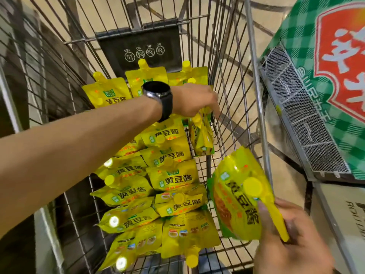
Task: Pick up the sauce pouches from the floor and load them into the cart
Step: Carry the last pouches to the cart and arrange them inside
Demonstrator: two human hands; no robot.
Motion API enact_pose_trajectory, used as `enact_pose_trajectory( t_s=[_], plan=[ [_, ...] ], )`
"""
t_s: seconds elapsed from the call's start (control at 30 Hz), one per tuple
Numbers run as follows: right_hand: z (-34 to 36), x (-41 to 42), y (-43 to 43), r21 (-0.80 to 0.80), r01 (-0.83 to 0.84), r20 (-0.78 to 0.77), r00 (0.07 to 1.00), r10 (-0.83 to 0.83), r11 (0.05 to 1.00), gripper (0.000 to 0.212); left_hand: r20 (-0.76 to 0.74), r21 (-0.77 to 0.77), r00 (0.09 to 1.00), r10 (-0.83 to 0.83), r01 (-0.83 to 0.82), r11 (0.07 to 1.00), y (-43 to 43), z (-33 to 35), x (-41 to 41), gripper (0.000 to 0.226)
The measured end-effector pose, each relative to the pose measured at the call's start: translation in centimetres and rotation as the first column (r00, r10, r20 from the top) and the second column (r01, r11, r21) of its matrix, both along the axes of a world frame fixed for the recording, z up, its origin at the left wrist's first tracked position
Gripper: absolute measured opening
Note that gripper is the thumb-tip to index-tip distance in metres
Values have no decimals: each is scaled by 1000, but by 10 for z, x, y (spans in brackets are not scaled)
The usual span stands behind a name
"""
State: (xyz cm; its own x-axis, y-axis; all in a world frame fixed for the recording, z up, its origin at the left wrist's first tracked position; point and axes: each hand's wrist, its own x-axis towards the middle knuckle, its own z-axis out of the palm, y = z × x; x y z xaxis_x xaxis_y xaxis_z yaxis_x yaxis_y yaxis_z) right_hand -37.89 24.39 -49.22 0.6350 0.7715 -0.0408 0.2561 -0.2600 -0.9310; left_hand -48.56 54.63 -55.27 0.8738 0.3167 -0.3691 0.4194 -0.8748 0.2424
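Several yellow sauce pouches (173,180) with yellow caps lie in two overlapping rows on the floor of the wire cart (227,76). My left hand (194,100), with a black watch on the wrist, reaches across the cart and grips the top of one pouch (201,135) that hangs upright by the cart's right wall. My right hand (292,234) at the lower right holds a small stack of pouches (239,200) by one edge, just inside the cart's right rim.
A green checked carton (325,66) with a red label sits on a metal mesh rack (308,125) right of the cart. A pale cardboard box (343,214) stands below it. A black child-seat flap (142,48) closes the cart's far end.
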Motion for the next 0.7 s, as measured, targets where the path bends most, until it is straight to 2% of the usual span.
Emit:
enact_pose_trajectory(
  t_s=[0.03,0.1,0.13,0.2,0.3,0.47,0.53,0.63,0.7],
  plan=[
    [2,2,5,-42,-26,0,1000,26,999,10,-12,-5,1000,8,-8,1000,2,1,0,63],
    [-2,0,13,-9,60,122,991,-58,998,20,-42,1,999,24,-24,1000,1,1,-2,64],
    [-7,-4,16,-19,42,185,982,-38,999,27,-45,7,998,34,-34,999,-2,0,-3,64],
    [-19,-19,19,-136,-71,251,962,104,988,34,-29,9,998,57,-57,998,-5,-3,-6,64],
    [-52,-29,11,-324,-117,231,953,198,939,38,-17,-9,996,86,-87,996,-5,-4,-11,63],
    [-85,-29,0,-599,-22,157,977,144,801,30,-41,-121,996,80,-84,989,-3,-11,-24,55],
    [-78,-28,6,-642,-53,188,956,224,765,26,-23,-181,996,91,-93,979,-1,-10,-27,48],
    [-69,-32,21,-632,-140,219,911,349,762,50,0,-232,993,121,-118,966,1,-7,-29,31],
    [-71,-30,31,-600,-169,253,887,386,782,50,1,-251,989,148,-143,957,0,-7,-27,29]
  ],
)
